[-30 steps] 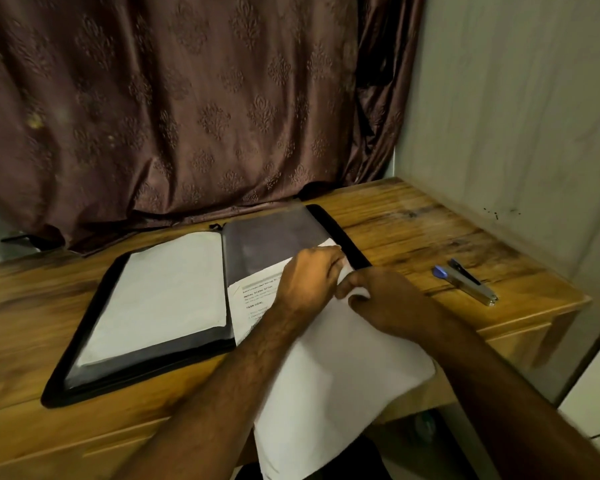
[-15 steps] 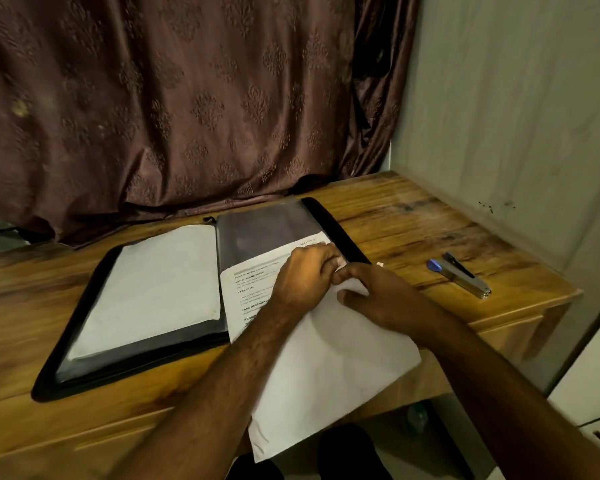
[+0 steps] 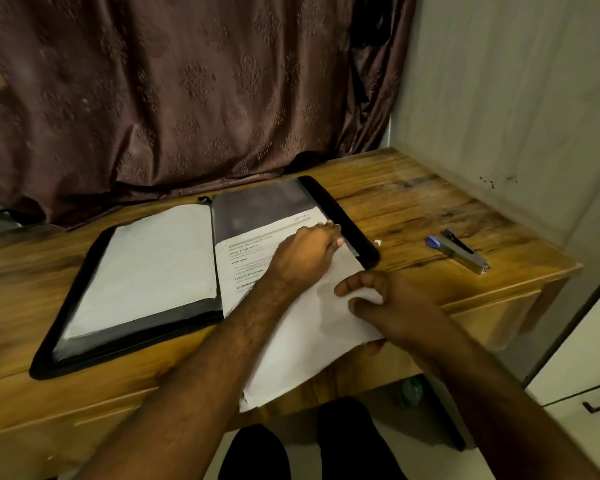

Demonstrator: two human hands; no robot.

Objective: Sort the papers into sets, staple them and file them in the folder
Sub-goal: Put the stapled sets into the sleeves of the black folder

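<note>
While the black folder (image 3: 340,223) lies open flat on the wooden counter (image 3: 413,202), both hands work a set of papers (image 3: 312,327) at its right half; left hand (image 3: 305,258) lies knuckles-up on the printed sheet, fingers bent down at the sheet's far right corner beside the folder's right edge, looks like pinching the paper there but fingertips partly hidden so can't tell for sure; right hand (image 3: 381,303) grips the right edge of the papers, thumb on top, fingers curled under; near part of the papers hangs off the counter's front edge, blank side up; folder's left half holds a white stack (image 3: 146,271) under a clear sleeve; stapler (image 3: 459,251), silver with blue end, lies on the counter well right of the folder, untouched; small white scrap (image 3: 378,242) just beside folder's right edge; brown curtain (image 3: 187,81) behind
</note>
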